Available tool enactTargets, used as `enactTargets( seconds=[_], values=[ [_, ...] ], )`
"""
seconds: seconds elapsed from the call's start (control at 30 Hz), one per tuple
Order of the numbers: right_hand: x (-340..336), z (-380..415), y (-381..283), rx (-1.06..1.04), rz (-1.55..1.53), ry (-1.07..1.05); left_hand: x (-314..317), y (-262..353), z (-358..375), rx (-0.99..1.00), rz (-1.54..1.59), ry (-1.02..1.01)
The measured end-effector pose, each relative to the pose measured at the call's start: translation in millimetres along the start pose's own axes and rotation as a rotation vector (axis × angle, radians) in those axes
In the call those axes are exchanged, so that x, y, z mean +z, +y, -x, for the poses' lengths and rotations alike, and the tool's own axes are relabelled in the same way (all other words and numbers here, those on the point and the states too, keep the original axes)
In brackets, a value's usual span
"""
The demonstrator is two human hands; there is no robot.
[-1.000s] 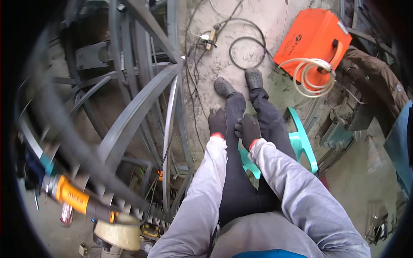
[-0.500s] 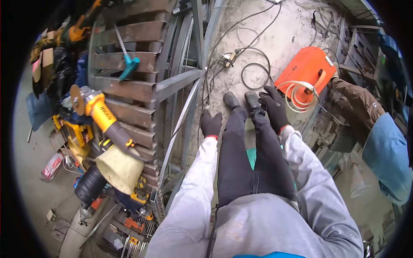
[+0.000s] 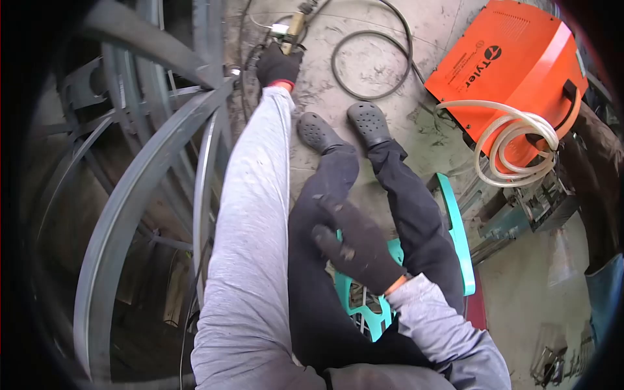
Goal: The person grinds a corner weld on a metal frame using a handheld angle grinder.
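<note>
My left hand (image 3: 279,67), in a dark glove with a red cuff, reaches down to the floor at the top of the view. Its fingers close on the near end of a brass-coloured cable connector (image 3: 296,29), though the fingertips are partly hidden. A black cable (image 3: 338,71) lies in a loop to the right of it. My right hand (image 3: 357,247), gloved too, rests by my left thigh with thumb and fingers apart and nothing in it. Under and between my legs shows a turquoise plastic stool (image 3: 458,237).
An orange welding machine (image 3: 504,71) marked Tyler stands at the upper right, with a coiled clear hose (image 3: 520,146) hanging on it. Grey steel frames (image 3: 123,214) rise along the left side. Metal pieces (image 3: 543,201) lie at the right.
My view has come lower and closer to the floor. My left hand has moved forward to the cable connector. My right hand has drawn back from near the orange machine to my thigh.
</note>
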State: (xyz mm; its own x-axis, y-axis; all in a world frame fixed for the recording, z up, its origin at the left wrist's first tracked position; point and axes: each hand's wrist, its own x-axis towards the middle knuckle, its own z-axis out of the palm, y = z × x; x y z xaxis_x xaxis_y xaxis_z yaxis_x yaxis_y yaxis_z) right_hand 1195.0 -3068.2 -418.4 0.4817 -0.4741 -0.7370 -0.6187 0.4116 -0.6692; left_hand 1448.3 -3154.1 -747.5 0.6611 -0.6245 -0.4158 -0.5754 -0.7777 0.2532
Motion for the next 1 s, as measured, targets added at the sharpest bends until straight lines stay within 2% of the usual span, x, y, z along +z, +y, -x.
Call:
enactTargets(
  seconds=[0.1, 0.17, 0.27, 0.37, 0.43, 0.53, 0.6, 0.67, 0.8, 1.0],
  values=[
    [-8.1, -7.7, -16.3, -0.038, 0.003, -0.035, 25.3, 4.8, -13.6, -0.032, 0.036, 0.138],
    [-10.3, -11.1, -23.1, -0.033, -0.042, -0.051, 32.1, 5.1, -14.5, -0.056, 0.011, 0.134],
    [-9.0, -15.3, -32.9, -0.031, -0.123, -0.044, 40.5, 3.4, -3.4, 0.021, 0.022, 0.306],
    [-6.6, -22.0, -38.7, -0.070, -0.161, -0.011, 50.5, 4.7, -1.6, -0.009, 0.010, 0.335],
    [-4.3, -24.4, -39.7, -0.068, -0.150, -0.018, 53.3, 6.3, -5.4, -0.002, 0.046, 0.323],
    [-1.0, -25.7, -38.8, -0.064, -0.134, -0.033, 47.9, 14.8, -12.4, -0.128, 0.094, 0.261],
    [-1.3, -26.3, -39.4, -0.064, -0.124, -0.043, 42.6, 17.6, -22.7, -0.181, 0.033, 0.095],
    [-3.0, -26.7, -39.6, 0.011, -0.118, -0.101, 41.6, 11.8, -29.5, -0.141, 0.057, 0.108],
    [-6.2, -28.0, -37.4, 0.010, -0.071, -0.097, 43.8, 7.8, -30.2, -0.045, 0.131, 0.154],
    [2.8, -25.8, -26.3, -0.062, -0.081, 0.016, 41.9, 39.5, -7.8, -0.078, 0.152, 0.077]
  ],
)
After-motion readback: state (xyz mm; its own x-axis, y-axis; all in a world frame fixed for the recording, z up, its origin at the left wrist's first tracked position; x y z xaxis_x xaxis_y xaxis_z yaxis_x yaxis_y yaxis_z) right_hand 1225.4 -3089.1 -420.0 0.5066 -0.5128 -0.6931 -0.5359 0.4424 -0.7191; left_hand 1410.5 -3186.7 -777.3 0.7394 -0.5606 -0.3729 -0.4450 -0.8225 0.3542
